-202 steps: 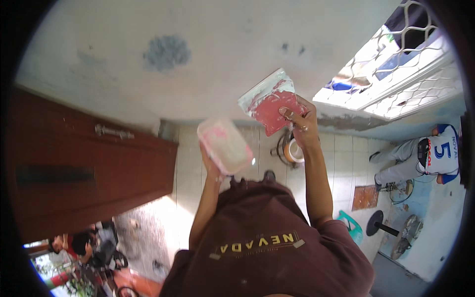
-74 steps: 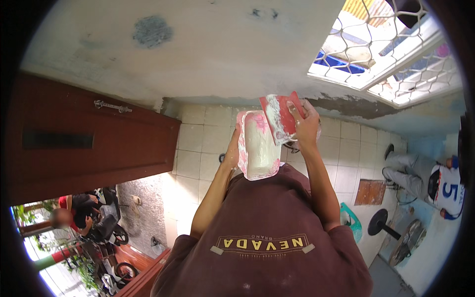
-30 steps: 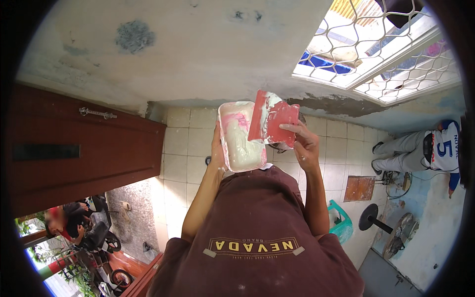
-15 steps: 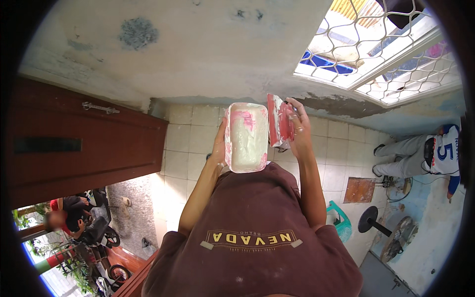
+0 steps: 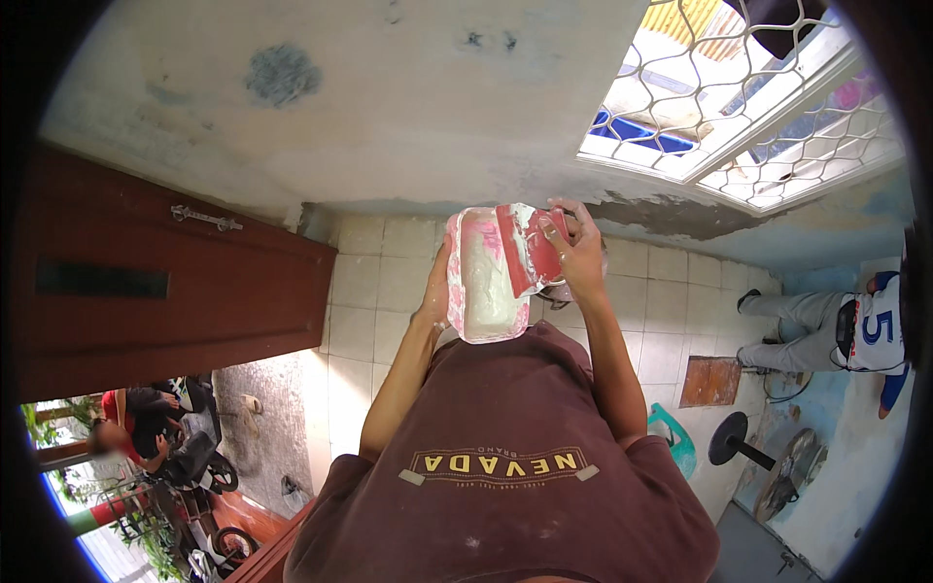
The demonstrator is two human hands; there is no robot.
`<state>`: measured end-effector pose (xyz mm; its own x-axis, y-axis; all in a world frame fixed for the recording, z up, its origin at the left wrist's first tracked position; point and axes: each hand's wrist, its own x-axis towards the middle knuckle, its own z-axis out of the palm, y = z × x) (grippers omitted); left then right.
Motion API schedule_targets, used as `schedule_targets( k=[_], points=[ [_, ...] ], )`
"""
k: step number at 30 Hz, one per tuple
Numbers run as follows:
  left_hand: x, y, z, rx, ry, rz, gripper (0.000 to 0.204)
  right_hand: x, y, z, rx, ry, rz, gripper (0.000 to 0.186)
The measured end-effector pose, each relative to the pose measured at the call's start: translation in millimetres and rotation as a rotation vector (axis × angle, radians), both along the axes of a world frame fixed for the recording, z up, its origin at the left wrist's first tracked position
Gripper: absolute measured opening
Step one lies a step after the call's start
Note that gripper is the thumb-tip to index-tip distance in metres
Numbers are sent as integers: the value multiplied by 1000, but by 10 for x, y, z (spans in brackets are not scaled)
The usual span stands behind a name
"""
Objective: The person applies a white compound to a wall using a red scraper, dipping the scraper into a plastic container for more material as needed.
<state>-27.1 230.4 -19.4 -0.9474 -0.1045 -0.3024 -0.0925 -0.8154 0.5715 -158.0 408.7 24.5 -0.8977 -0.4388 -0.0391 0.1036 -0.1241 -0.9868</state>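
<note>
My left hand (image 5: 437, 287) grips the left side of a pink-rimmed rectangular plastic tub (image 5: 456, 267). White putty (image 5: 486, 303) lines its inside, with a pink patch near the far end. In my right hand (image 5: 581, 251) is a red putty spreader (image 5: 535, 251), thumb on its broad face and the other fingers partly hidden behind it. White putty coats the spreader's left edge, which overlaps the tub's right side; whether it touches the rim, I cannot tell.
Ahead stands a patchy plastered wall (image 5: 408, 126), with a grilled window (image 5: 671, 97) at right. A brown door (image 5: 175, 282) is on the left. At right are a person (image 5: 826, 321), a green plastic stool (image 5: 673, 439) and a fan (image 5: 782, 471). Another person (image 5: 141, 423) sits outside by motorbikes.
My right hand has brought the spreader left, from beside the tub to over its right side. The spreader's broad face is now turned more upward. My left hand still holds the tub.
</note>
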Motion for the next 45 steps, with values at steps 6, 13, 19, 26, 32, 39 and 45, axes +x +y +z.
schedule_targets(
  k=[6, 13, 19, 26, 32, 39, 45],
  points=[
    [-24, 24, 57, -62, -14, -6, 66, -19, -63, 100, 82, 134, -132, 32],
    [-4, -2, -2, -98, 82, -41, 64, -221, -234, 262, 98, 226, -229, 35],
    [10, 14, 4, -79, 95, -48, 63, -373, -382, 187, 124, 314, -330, 37],
    [191, 33, -119, -125, -30, -67, 71, -481, -527, 127, 249, 358, -366, 35],
    [254, 65, -249, 5, 50, 98, 73, -716, -459, -108, -110, 67, -614, 33],
    [408, -106, -208, 135, -55, 293, 76, -7, -160, 52, -295, -244, -266, 33],
    [337, -439, -311, 190, 18, 371, 77, 746, -577, -85, 17, -70, -192, 28]
  ],
)
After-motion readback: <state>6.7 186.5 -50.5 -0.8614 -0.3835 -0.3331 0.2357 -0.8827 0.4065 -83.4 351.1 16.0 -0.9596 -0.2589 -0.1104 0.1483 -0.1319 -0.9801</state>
